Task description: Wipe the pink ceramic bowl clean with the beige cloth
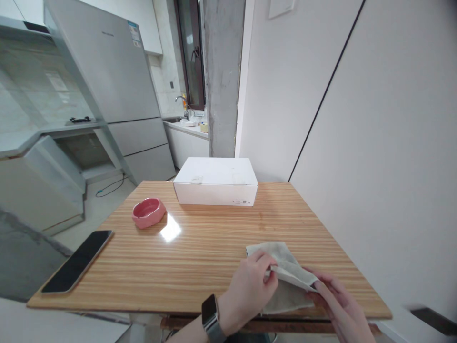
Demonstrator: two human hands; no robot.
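Observation:
A grey-beige cloth [291,297] lies partly folded near the front right edge of the wooden table. My left hand [255,286], with a dark watch on its wrist, pinches the upper edge of one cloth layer between thumb and fingers. At the cloth's right corner my right hand [339,305] grips the same raised edge, its thumb above and its other fingers partly hidden. Between the two hands the edge is lifted and stretched, while the rest of the cloth rests on the tabletop.
A white box [216,194] stands at the table's [214,247] far edge. To its left is a pink ashtray-like dish [149,213], and a dark tablet or large phone [78,261] lies at the front left. A white wall [374,157] runs along the right side.

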